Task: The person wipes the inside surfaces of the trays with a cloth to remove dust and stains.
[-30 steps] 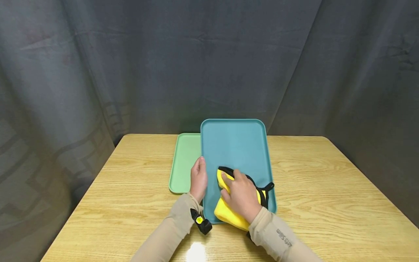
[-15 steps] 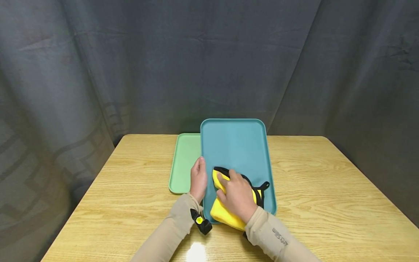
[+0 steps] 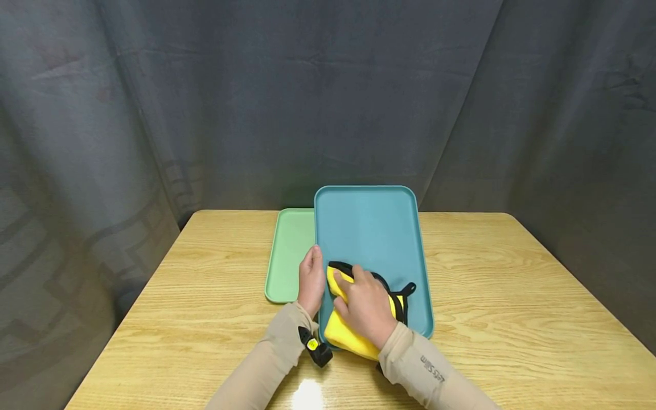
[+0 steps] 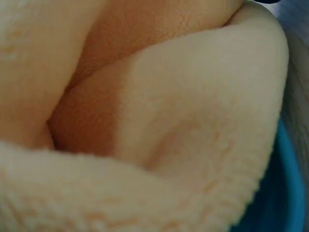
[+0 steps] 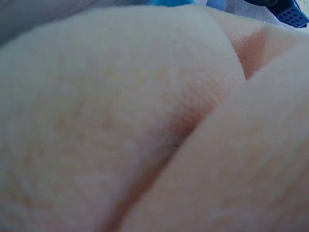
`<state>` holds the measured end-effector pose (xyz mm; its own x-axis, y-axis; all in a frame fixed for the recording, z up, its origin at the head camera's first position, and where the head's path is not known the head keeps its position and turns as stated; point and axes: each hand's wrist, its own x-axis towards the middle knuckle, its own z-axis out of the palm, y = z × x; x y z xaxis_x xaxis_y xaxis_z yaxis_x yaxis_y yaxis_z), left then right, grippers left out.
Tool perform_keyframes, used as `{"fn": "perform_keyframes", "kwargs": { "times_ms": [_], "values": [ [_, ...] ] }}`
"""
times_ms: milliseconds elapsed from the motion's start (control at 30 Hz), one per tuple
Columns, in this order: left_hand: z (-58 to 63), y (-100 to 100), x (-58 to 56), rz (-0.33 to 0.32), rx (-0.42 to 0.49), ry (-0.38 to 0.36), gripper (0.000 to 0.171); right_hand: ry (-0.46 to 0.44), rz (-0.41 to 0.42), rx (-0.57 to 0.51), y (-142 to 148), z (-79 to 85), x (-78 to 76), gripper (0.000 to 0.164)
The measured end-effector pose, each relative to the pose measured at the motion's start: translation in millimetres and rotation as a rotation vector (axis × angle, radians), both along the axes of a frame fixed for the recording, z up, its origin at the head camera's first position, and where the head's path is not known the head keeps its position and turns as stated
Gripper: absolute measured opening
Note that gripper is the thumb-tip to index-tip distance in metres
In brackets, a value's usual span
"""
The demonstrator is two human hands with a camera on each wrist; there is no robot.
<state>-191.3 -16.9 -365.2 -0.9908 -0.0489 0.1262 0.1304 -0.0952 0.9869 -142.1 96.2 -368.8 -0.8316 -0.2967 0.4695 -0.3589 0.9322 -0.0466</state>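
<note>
Wiping looks like the step in hand: the right hand (image 3: 367,304) is pressing a folded yellow cloth (image 3: 340,335) onto the near half of the blue tray (image 3: 371,228), with a bit of cloth spilling over its near edge. The fingers there are lying fairly loose and stretched out on top, pushing rather than pinching as far as I can tell. The left hand (image 3: 311,282) is gripping the blue tray's left edge, thumb showing at the rim; the other fingers are hiding from view, so I can't tell how tightly they're curling. I'm guessing the blue tray is tilting up, since its far edge is poking past the back of the desk (image 3: 502,285). A green tray (image 3: 288,256) is lying to the left of the blue tray, partly hiding behind it. Both wrist views are mostly showing fluffy material. The next move, I reckon, is calling for even pressure across the blue tray, the left hand steadying that edge.
</note>
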Motion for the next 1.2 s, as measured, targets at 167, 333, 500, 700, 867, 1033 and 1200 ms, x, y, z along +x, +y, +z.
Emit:
{"fn": "perform_keyframes", "kwargs": {
  "times_ms": [167,333,500,700,867,1033,1200],
  "values": [
    [-18.2,0.0,-13.5,-0.026,0.020,-0.018,0.038,0.002,0.007,0.004,-1.8,-0.7,-0.7,0.040],
    [-26.1,-0.6,-15.9,-0.049,0.035,-0.021,0.045,0.004,0.012,0.009,-3.9,-1.0,-1.6,0.040],
    [-27.3,-2.2,-12.0,-0.086,0.043,-0.041,0.053,0.000,0.018,0.013,-5.9,-0.4,-2.2,0.040],
    [-26.4,-2.9,-11.3,-0.105,0.040,-0.057,0.054,-0.005,0.031,0.014,-8.4,0.6,-2.2,0.040],
    [-25.7,-3.3,-10.2,-0.107,0.013,-0.072,0.054,-0.013,0.041,0.023,-10.0,0.5,-2.5,0.040],
    [-26.1,-2.6,-10.6,-0.107,-0.003,-0.051,0.053,-0.019,0.034,0.021,-10.5,1.1,-2.7,0.040],
    [-27.1,-2.9,-11.5,-0.114,0.003,-0.046,0.054,-0.017,0.040,0.022,-11.0,1.3,-3.0,0.041]
  ]
}}
